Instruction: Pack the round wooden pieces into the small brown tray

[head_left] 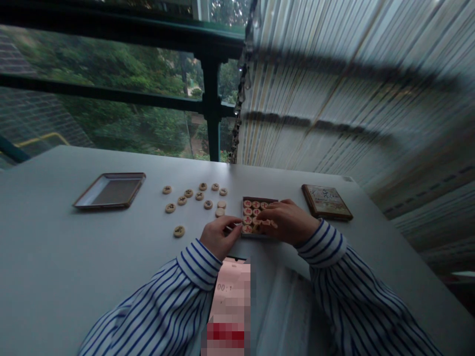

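A small shallow box (260, 200) on the white table (74, 257) holds round wooden game pieces with red characters (248, 211). My right hand (287, 221) lies over the box's right half, fingers curled onto pieces near its front edge. My left hand (219, 236) rests at the box's left front corner, fingers pinched against its edge. Several loose wooden pieces with dark characters (200, 196) lie to the left of the box, one apart (179, 231) nearer me. Both arms wear blue-striped white sleeves.
An empty box half (111, 190) sits at the left of the table. A decorated box lid (326, 201) lies right of the box. A phone with a lit screen (232, 291) is between my forearms. Windows and a hanging blind stand behind the table.
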`<act>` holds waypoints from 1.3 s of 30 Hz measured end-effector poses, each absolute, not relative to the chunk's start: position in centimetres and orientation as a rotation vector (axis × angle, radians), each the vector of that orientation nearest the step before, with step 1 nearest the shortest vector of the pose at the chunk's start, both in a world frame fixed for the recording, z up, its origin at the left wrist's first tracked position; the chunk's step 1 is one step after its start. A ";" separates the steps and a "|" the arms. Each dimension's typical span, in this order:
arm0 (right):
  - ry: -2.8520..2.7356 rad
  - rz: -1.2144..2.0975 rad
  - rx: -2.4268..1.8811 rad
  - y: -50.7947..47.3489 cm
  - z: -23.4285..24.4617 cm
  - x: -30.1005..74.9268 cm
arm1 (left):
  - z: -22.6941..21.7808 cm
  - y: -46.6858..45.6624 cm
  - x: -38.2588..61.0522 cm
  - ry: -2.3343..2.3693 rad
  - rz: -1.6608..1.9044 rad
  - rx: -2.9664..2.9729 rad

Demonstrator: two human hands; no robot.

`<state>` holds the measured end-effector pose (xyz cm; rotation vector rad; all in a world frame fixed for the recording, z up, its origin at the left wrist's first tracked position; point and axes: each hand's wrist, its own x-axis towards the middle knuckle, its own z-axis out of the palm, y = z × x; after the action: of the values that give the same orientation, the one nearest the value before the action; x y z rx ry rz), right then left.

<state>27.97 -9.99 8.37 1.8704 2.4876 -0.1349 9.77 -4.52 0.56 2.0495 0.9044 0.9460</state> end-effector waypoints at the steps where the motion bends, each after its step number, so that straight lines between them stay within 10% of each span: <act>1: 2.495 -0.133 1.874 -10.0 8.5 28.0 | 0.7 -4.5 9.8 0.913 0.967 2.048; 24: 2.558 0.244 2.127 -10.2 9.5 27.4 | 4.1 -1.2 6.2 1.200 1.300 1.667; 39: 2.561 0.249 2.205 -9.3 8.5 25.6 | 1.1 0.3 5.4 1.117 1.075 2.606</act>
<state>25.63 -9.32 8.53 2.2054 2.5608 0.2490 5.37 0.27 1.15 2.6059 1.1175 1.0750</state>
